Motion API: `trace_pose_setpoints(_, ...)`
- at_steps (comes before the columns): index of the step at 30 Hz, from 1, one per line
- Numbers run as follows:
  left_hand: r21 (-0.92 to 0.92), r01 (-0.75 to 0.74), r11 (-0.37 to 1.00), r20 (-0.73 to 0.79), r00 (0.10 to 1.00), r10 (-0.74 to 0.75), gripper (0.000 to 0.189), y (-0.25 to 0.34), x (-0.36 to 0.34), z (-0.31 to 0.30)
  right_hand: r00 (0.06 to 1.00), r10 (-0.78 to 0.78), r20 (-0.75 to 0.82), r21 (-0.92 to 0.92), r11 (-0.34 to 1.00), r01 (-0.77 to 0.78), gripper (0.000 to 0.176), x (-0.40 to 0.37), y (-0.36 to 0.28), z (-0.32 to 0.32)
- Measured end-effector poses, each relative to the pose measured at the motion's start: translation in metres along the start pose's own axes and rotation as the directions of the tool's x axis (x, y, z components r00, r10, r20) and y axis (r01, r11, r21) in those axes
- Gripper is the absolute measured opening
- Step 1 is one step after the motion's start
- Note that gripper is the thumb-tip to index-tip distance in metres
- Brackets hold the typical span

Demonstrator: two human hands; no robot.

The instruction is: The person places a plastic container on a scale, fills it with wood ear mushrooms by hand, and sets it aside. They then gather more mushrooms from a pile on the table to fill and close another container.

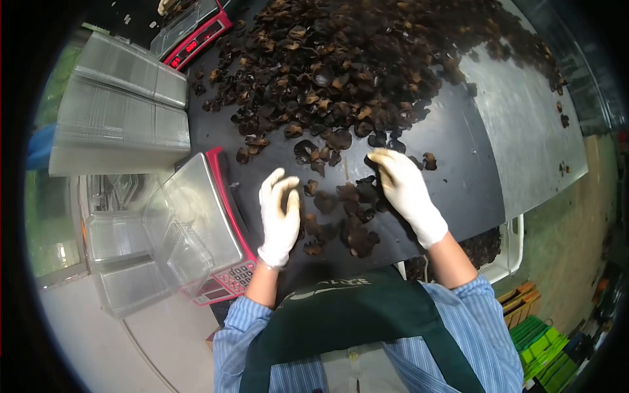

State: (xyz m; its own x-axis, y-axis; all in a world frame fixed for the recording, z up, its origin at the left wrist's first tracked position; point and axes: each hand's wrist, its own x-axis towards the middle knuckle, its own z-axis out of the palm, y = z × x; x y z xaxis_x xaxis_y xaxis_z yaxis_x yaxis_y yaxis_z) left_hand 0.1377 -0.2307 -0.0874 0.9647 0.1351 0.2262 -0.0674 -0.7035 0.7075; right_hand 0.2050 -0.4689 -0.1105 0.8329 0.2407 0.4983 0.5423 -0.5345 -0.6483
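Note:
My left hand point(280, 215), in a white glove, hovers at the left of the dark table mat point(462, 150), fingers apart and curved, with nothing visible in it. My right hand point(405, 191), also gloved, reaches in from the right. Its fingertips are close together beside dark pieces, and what they hold, if anything, is too small to make out. Between the hands lie loose dark brown, curled fungus-like pieces point(358, 237). A large heap of the same pieces point(327, 72) covers the far part of the mat.
A red-edged scale point(226, 203) with a clear container point(187, 245) stands at the left. Stacks of clear plastic trays point(121, 111) rise beyond it. Another red scale point(196, 44) is at the upper left. A white crate point(512, 252) sits below the table's right edge, near green crates point(540, 344).

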Motion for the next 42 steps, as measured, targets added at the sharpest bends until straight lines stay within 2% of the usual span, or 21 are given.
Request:
trace_pose_setpoints(3,-0.026,-0.058,0.998,0.032,0.998,0.059,0.025,0.001,0.025,0.011,0.984,-0.035,0.175,-0.264,0.961,0.081,0.025,0.003,0.014,0.025)
trace_pose_setpoints(6,-0.148,-0.007,0.989,0.085,0.996,0.020,0.026,-0.004,0.036,0.017,0.973,0.042,0.228,-0.040,0.999,-0.034,0.021,0.001,0.021,0.014)
trace_pose_setpoints(8,-0.168,-0.009,0.986,0.017,1.000,0.012,0.026,-0.013,0.034,0.014,0.863,0.386,0.325,0.237,0.850,-0.470,0.018,0.011,0.001,-0.024)
trace_pose_setpoints(10,-0.285,0.115,0.952,-0.009,0.992,-0.123,0.025,-0.026,0.027,0.009,0.720,0.452,0.527,0.707,0.237,-0.667,0.013,0.001,0.006,-0.066)
trace_pose_setpoints(12,-0.373,0.214,0.903,-0.010,0.972,-0.234,0.023,-0.029,0.020,0.004,0.953,0.021,0.302,0.785,-0.573,-0.236,0.033,-0.038,0.021,-0.080)
trace_pose_setpoints(13,-0.399,0.260,0.879,0.012,0.960,-0.278,0.022,-0.026,0.017,-0.001,0.963,-0.152,0.224,0.728,-0.631,-0.269,0.039,-0.041,0.031,-0.087)
trace_pose_setpoints(16,-0.415,0.331,0.847,0.086,0.941,-0.326,0.022,-0.023,0.009,-0.007,0.875,0.197,0.443,0.893,-0.014,-0.449,0.038,-0.040,0.009,-0.087)
trace_pose_setpoints(18,-0.353,0.376,0.857,0.146,0.927,-0.346,0.022,-0.017,0.004,-0.013,0.659,0.393,0.642,0.531,0.392,-0.751,0.015,-0.011,-0.032,-0.071)
trace_pose_setpoints(21,-0.381,0.331,0.863,0.034,0.938,-0.344,0.023,-0.020,-0.004,-0.013,0.880,0.037,0.473,0.449,0.849,-0.277,0.016,-0.001,-0.060,0.001)
trace_pose_setpoints(23,-0.362,0.291,0.886,-0.031,0.946,-0.324,0.024,-0.019,-0.005,-0.016,0.932,-0.180,0.315,0.443,0.896,0.023,0.023,-0.001,-0.074,0.048)
trace_pose_setpoints(25,-0.328,0.296,0.897,-0.008,0.949,-0.316,0.023,-0.014,-0.008,-0.022,0.847,-0.259,0.464,0.173,0.964,0.200,0.021,0.001,-0.081,0.079)
trace_pose_setpoints(26,-0.312,0.296,0.903,-0.001,0.950,-0.312,0.022,-0.010,-0.009,-0.027,0.781,-0.254,0.571,0.052,0.960,0.274,0.019,0.001,-0.080,0.089)
trace_pose_setpoints(29,-0.215,0.366,0.905,0.112,0.930,-0.350,0.014,0.002,-0.022,-0.039,0.842,-0.287,0.456,0.219,0.954,0.206,0.019,0.012,-0.070,0.081)
trace_pose_setpoints(30,-0.194,0.400,0.896,0.137,0.915,-0.379,0.014,0.003,-0.028,-0.040,0.924,-0.217,0.315,0.363,0.927,0.094,0.020,0.013,-0.063,0.071)
trace_pose_setpoints(31,-0.076,0.219,0.973,0.151,0.967,-0.205,0.020,0.008,-0.031,-0.042,0.945,-0.061,0.322,0.441,0.893,-0.092,0.020,0.017,-0.062,0.049)
trace_pose_setpoints(32,-0.030,0.167,0.985,0.211,0.965,-0.157,0.029,0.013,-0.035,-0.042,0.776,0.236,0.585,0.435,0.716,-0.546,0.018,0.029,-0.065,0.012)
trace_pose_setpoints(33,0.077,0.042,0.996,0.231,0.971,-0.059,0.032,0.013,-0.038,-0.038,0.788,0.258,0.559,0.551,0.593,-0.586,0.015,0.026,-0.051,-0.010)
trace_pose_setpoints(34,0.177,-0.087,0.980,0.261,0.964,0.039,0.036,0.011,-0.041,-0.033,0.764,0.156,0.626,0.720,0.263,-0.643,0.033,0.016,-0.033,-0.042)
trace_pose_setpoints(36,0.288,-0.114,0.951,0.297,0.954,0.025,0.033,0.003,-0.046,-0.029,0.958,-0.195,0.210,0.942,-0.222,-0.252,0.036,-0.006,-0.003,-0.072)
trace_pose_setpoints(38,0.349,-0.135,0.927,0.317,0.948,0.018,0.028,-0.002,-0.045,-0.032,0.890,-0.423,-0.172,0.748,-0.643,-0.161,0.039,-0.022,0.022,-0.105)
trace_pose_setpoints(42,0.235,-0.042,0.971,0.286,0.958,-0.027,0.024,0.002,-0.034,-0.034,0.985,-0.084,0.149,0.949,-0.269,-0.166,0.038,-0.072,0.030,-0.131)
